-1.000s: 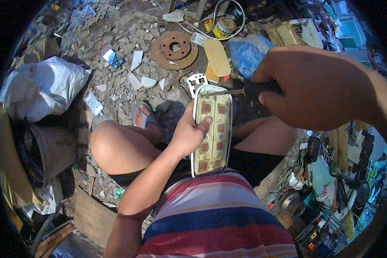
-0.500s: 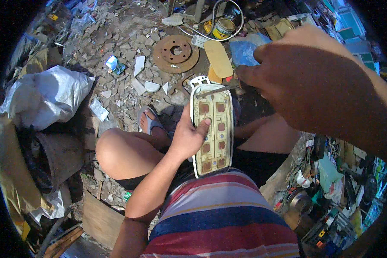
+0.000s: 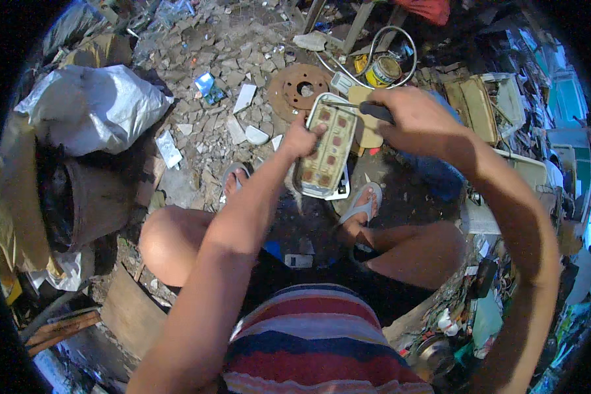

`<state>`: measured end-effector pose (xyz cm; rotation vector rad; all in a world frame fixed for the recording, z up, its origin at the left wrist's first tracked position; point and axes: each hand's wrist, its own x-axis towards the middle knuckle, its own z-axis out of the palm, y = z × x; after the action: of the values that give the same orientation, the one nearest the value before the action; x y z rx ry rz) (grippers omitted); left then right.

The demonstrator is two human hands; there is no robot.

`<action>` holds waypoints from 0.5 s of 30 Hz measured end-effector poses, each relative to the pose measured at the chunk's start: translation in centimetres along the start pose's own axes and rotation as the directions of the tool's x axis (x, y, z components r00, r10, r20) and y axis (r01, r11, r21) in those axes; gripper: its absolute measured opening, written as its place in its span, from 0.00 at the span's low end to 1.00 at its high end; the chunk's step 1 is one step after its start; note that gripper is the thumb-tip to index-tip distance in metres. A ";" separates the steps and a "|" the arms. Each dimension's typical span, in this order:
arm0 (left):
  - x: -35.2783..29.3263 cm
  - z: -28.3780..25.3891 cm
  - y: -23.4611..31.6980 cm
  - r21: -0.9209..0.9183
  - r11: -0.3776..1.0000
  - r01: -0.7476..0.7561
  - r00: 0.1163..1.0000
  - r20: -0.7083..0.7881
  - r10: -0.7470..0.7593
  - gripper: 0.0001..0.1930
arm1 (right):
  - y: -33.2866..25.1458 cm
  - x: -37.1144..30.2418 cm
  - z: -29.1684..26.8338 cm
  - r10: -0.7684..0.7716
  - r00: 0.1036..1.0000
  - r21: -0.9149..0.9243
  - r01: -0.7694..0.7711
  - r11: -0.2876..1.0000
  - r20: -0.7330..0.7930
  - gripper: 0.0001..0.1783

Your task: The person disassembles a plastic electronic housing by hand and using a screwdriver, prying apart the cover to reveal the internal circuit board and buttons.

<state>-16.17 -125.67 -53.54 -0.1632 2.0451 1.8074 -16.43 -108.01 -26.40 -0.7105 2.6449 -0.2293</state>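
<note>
My left hand (image 3: 300, 139) grips the left edge of a long, pale plastic panel (image 3: 326, 154), its thumb on the face. Brown square pads in rows and thin raised lines cover the panel, and a white rim surrounds it. My right hand (image 3: 410, 117) is closed on the dark handle of a screwdriver (image 3: 378, 112). Its thin metal shaft lies across the panel's far end, with the tip near the upper left corner. The panel is held out over the ground between my feet. Beyond it, partly covered by the right hand, lies a flat tan oval piece (image 3: 369, 136).
A rusty brake disc (image 3: 284, 97) lies on broken rubble just beyond the panel. Farther off stands a yellow paint can (image 3: 383, 70) beside a looped pale hose. On the left are a white sack (image 3: 98, 108) and a brown bucket (image 3: 105, 190). Mixed scrap (image 3: 486, 315) crowds the right.
The panel has moved forward from my lap, away from my body, with both hands. The screwdriver stays across its far end. The view has shifted, showing more scrap on the right.
</note>
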 end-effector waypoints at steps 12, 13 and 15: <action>7.8 -1.2 -8.9 -0.125 0.950 0.286 0.956 0.108 -0.273 0.28 | 9.8 6.1 6.8 0.214 0.976 0.271 -0.215 0.938 0.034 0.23; 8.1 -1.4 -9.2 -0.133 0.945 0.298 0.952 0.113 -0.284 0.28 | 10.1 6.3 7.4 0.182 0.983 0.240 -0.180 0.954 0.011 0.23; 8.9 -1.4 -7.7 -0.105 0.916 0.388 0.915 0.167 -0.368 0.29 | 10.8 6.4 8.2 0.177 0.984 0.205 -0.172 0.963 -0.005 0.23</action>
<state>-21.95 -126.65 -63.87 -0.4255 1.6537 1.6580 -22.97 -102.51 -38.67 -0.4077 2.6367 -0.4535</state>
